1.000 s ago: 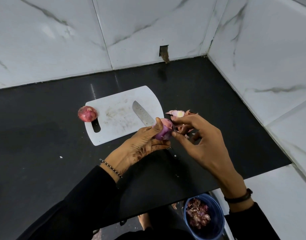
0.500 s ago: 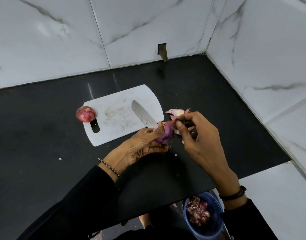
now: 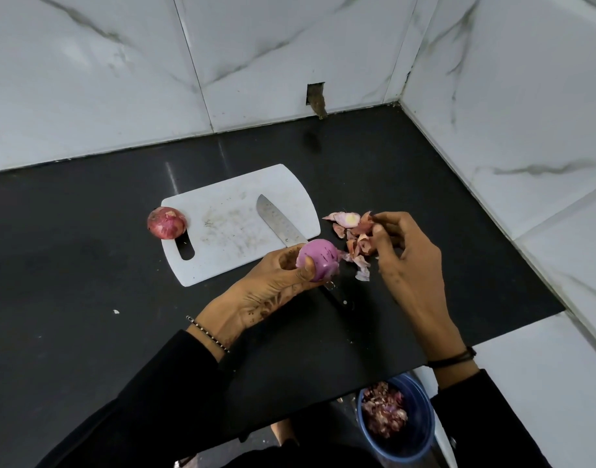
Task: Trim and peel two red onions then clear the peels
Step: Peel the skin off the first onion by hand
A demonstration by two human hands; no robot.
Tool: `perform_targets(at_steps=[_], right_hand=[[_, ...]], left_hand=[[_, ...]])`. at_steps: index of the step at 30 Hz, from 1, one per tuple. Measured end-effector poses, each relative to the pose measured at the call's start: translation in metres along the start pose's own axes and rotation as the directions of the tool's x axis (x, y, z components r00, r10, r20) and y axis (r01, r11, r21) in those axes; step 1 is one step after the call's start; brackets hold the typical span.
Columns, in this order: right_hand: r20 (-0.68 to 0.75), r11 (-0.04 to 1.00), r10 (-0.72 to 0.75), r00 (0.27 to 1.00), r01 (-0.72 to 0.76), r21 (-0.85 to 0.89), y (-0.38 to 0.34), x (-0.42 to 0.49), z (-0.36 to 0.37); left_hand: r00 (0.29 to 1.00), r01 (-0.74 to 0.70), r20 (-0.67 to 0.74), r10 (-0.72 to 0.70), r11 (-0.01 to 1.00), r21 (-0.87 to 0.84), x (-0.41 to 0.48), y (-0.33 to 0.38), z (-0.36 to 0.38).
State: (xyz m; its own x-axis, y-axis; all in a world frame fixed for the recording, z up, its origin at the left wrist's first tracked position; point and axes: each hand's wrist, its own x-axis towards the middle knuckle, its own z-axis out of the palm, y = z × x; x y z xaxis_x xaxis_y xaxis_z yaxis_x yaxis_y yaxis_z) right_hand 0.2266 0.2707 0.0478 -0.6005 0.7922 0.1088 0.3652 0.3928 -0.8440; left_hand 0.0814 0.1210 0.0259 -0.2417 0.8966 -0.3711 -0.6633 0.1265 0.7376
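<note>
The smooth peeled purple onion (image 3: 318,260) sits just above the black desk (image 3: 87,282), your left grip (image 3: 273,288) curled round it; your right grip (image 3: 404,255) hovers curled over the papery pink peels (image 3: 352,231), whether pinching one I cannot tell; the slick flesh may slip onto the steel knife (image 3: 278,221) beneath.

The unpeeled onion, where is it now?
The unpeeled onion sits left of centre in the head view, at the white cutting board's left corner above its handle slot.

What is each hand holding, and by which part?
The left hand grips the peeled onion round its side, thumb across it. The right hand is at the peel pile; whether its fingers pinch a peel cannot be told.
</note>
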Motion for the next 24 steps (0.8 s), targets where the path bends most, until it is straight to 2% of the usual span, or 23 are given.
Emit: perform_targets(at_steps=[2, 5, 7, 10, 13, 16, 22, 24], right_hand=[[0.067, 0.998, 0.015, 0.998, -0.012, -0.057, 0.005, 0.004, 0.001], [0.075, 0.987, -0.019, 0.997, 0.031, -0.161, 0.008, 0.006, 0.003], [0.055, 0.985, -0.027, 0.998, 0.035, -0.166, 0.005, 0.005, 0.004], [0.045, 1.0, 0.009, 0.999, -0.008, -0.02, -0.005, 0.003, 0.004], [0.099, 0.98, 0.056, 0.994, -0.074, 0.183, -0.023, 0.002, 0.007], [0.19, 0.903, 0.092, 0.977, -0.162, 0.397, -0.041, 0.001, 0.011], [0.329, 0.702, 0.188, 0.925, -0.361, 0.614, -0.068, 0.01, 0.025], [0.355, 0.686, 0.181, 0.917, -0.376, 0.623, -0.072, 0.01, 0.032]], left_hand=[[1.0, -0.014, 0.015, 0.014, 1.0, 0.004, -0.001, -0.001, -0.002], [0.997, -0.063, -0.036, 0.071, 0.978, 0.2, -0.001, -0.001, -0.004], [0.99, -0.087, -0.077, 0.121, 0.934, 0.346, 0.0, 0.001, -0.006], [0.971, -0.117, -0.113, 0.209, 0.835, 0.538, -0.003, 0.009, -0.001], [0.958, -0.135, -0.111, 0.264, 0.758, 0.638, -0.005, 0.011, 0.004], [0.95, -0.141, -0.092, 0.3, 0.672, 0.727, -0.005, 0.011, 0.006], [0.933, -0.087, -0.131, 0.335, 0.563, 0.822, -0.008, 0.01, 0.017], [0.937, -0.074, -0.124, 0.326, 0.534, 0.842, -0.009, 0.012, 0.02]])
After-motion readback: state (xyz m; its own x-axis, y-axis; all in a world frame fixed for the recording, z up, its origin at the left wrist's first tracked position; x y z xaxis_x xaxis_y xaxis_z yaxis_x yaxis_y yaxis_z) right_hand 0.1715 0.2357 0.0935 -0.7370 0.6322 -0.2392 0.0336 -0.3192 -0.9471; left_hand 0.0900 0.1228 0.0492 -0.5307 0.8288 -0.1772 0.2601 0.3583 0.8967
